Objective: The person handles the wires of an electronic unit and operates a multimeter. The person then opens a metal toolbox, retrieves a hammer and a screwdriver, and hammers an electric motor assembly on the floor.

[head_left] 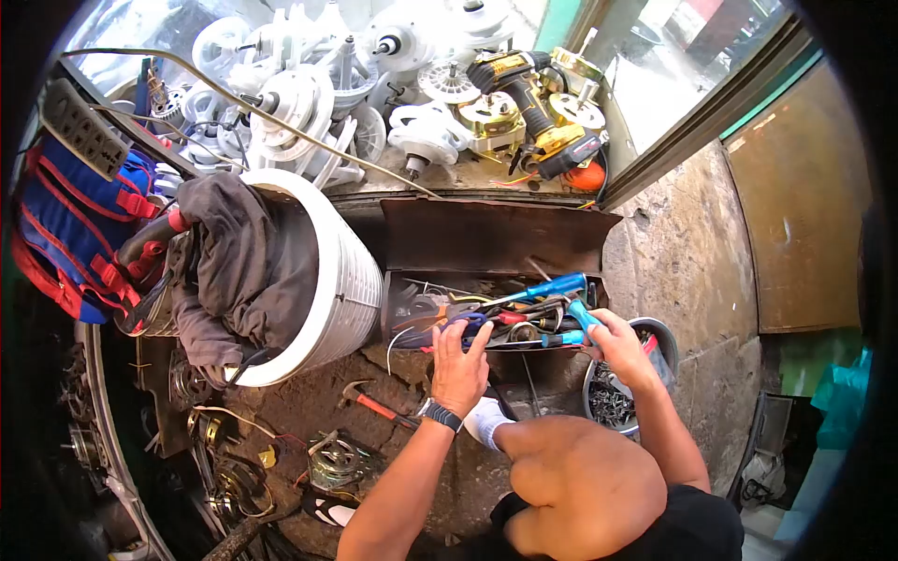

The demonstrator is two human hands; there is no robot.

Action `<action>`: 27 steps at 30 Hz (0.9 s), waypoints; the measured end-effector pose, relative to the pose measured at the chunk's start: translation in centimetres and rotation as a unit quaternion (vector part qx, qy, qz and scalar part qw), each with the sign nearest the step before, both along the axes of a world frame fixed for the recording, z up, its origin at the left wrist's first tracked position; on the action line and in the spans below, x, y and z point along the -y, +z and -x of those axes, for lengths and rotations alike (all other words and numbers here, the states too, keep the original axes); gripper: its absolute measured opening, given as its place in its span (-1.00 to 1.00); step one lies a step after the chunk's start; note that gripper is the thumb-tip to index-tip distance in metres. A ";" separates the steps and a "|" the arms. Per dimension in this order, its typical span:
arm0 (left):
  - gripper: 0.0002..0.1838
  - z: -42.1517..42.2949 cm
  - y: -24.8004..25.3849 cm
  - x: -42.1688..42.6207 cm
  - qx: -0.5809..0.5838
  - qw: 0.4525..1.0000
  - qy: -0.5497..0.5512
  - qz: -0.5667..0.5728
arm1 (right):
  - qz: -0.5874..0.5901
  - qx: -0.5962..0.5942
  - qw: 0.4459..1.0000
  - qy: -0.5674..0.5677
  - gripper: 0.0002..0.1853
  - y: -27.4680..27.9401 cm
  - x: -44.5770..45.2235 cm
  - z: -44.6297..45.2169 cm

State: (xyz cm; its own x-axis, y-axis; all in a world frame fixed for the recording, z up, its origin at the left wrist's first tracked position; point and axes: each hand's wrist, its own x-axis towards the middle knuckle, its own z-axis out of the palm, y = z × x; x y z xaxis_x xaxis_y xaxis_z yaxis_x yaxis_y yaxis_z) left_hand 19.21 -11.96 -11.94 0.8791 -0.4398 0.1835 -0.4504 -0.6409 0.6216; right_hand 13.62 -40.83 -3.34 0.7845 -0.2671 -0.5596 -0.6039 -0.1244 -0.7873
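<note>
My right hand [621,348] is closed around the blue handle of a screwdriver [582,316], held at the right end of an open metal toolbox [496,234]. The shaft angles up and left over the box. At the front edge of the box, my left hand [458,366] has its fingers apart, by dark blue handles [468,323]; whether it presses on them I cannot tell. Another blue-handled screwdriver [557,285] lies across the mixed tools inside. A third blue handle [561,338] lies near the front wall of the box.
A bucket of screws [610,404] stands right of my knee. Left are a white basket [351,271] with dark cloth [238,262] and a hammer [379,406] on the floor. White plastic gear parts [290,112] and a yellow-black cordless drill [528,103] sit behind the toolbox.
</note>
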 end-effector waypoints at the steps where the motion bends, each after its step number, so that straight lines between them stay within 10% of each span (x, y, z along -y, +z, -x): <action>1: -0.28 0.1 0.1 -0.2 0.003 1.000 0.000 0.002 | 0.002 0.003 1.000 0.000 -0.69 1.6 -0.7 0.4; 4: -0.39 -0.6 0.5 -1.2 -0.038 0.997 -0.006 0.060 | 0.400 0.070 0.909 0.092 -0.66 7.5 -3.1 1.8; 11: -0.10 0.7 14.5 1.9 -0.014 0.973 -0.173 0.150 | 0.380 0.138 0.833 0.378 -0.63 19.6 -6.5 0.5; 15: -0.40 0.6 16.8 -0.2 -0.167 0.959 -0.117 0.199 | 0.190 0.225 0.867 0.402 -0.57 20.0 -9.5 -4.4; 17: -0.71 1.0 18.4 -3.6 -0.246 0.934 0.020 0.257 | -0.120 0.267 0.909 0.296 -0.62 14.8 -7.9 -6.5; 21: -0.86 5.1 19.6 -16.2 -0.225 0.921 0.099 0.303 | 0.289 0.134 0.843 0.433 -0.76 0.7 -5.5 -6.1; 25: -0.92 12.6 19.4 -25.9 -0.223 0.912 0.293 0.182 | 0.396 0.356 0.711 0.460 -0.70 -10.1 -8.2 -2.5; 27: -0.92 16.2 15.4 -29.3 -0.269 0.831 0.427 0.236 | 0.454 0.281 0.686 0.494 -0.60 -9.5 -10.2 -2.8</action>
